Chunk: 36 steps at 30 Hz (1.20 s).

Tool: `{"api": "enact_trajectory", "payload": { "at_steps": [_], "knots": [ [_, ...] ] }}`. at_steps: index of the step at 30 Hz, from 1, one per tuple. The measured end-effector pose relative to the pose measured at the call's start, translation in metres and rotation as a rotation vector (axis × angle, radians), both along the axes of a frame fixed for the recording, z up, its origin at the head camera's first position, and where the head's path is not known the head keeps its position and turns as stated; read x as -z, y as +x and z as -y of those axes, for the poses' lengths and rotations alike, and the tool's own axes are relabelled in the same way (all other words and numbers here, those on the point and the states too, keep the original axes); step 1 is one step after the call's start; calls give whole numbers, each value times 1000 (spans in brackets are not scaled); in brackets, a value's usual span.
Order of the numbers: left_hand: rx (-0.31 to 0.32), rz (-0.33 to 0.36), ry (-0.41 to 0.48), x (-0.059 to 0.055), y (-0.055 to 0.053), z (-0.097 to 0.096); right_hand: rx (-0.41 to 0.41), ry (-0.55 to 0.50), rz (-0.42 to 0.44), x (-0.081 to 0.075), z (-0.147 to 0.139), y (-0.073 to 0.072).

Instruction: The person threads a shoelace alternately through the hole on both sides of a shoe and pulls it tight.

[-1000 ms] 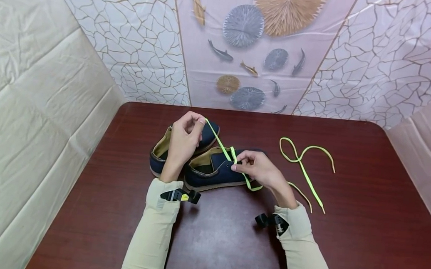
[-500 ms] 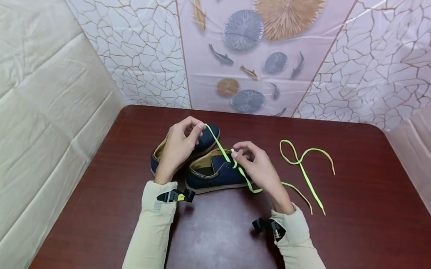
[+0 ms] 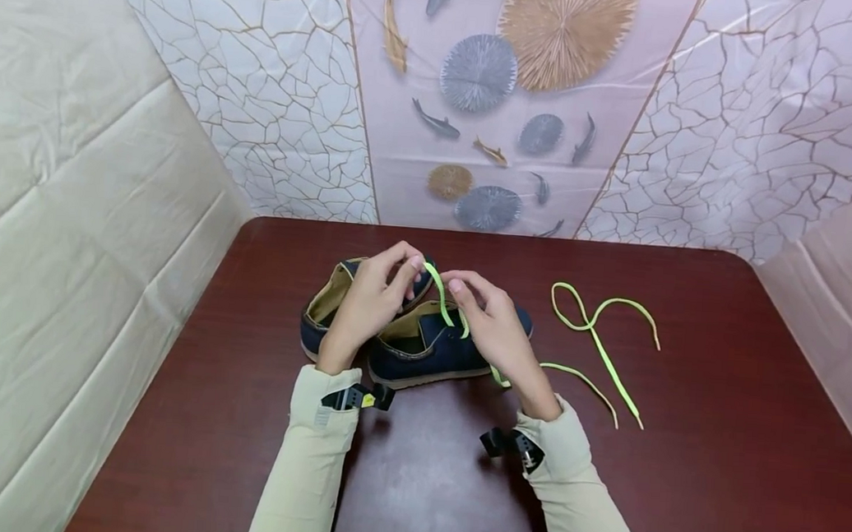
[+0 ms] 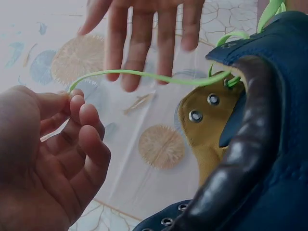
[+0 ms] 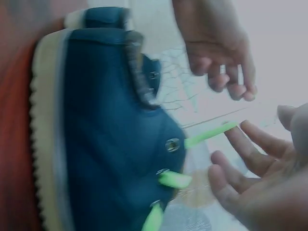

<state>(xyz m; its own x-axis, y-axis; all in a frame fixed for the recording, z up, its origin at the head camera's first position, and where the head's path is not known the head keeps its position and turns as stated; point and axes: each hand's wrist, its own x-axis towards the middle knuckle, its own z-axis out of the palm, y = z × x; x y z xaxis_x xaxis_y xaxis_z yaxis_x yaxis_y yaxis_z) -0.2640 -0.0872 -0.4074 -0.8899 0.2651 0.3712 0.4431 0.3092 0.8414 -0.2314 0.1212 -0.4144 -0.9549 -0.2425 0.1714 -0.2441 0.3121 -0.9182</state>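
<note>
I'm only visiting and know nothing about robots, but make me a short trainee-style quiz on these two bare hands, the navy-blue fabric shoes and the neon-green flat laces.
1. Which hand pinches the neon-green flat lace threaded through the nearer navy-blue fabric shoe?

2. True or false: in the head view, a loose neon-green lace lies to the right of both shoes on the glossy red-brown table.

3. What colour are the round eyelets in the left wrist view? A) red B) silver C) white

Key: 1. The left hand. 2. True. 3. B.
</note>
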Motion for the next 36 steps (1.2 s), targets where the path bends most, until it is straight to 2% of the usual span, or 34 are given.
{"api": "enact_trajectory", "payload": {
  "at_steps": [5,10,13,19,22,24,28,31,36],
  "knots": [
    [45,-18,-59,7,0,-6,25,16,69,-5,2,-4],
    [95,-37,-155,7,-2,-9,56,-28,62,-6,0,-5],
    [109,-22,-240,7,-3,-10,50,-35,62,-7,-6,-6],
    [167,115,-506,17,-8,-10,59,-53,96,-5,-25,-5],
    [189,147,-582,27,-12,-12,64,-68,113,-4,-33,-5],
    [179,129,-575,34,-14,-13,64,-62,115,-4,-35,-5],
    [159,72,-496,43,-17,-12,46,-88,122,-3,-34,-6],
    [189,46,-464,46,-18,-10,24,-97,136,-1,-30,-7],
    [228,29,-457,48,-20,-12,29,-48,158,3,-28,-7]
  ]
}}
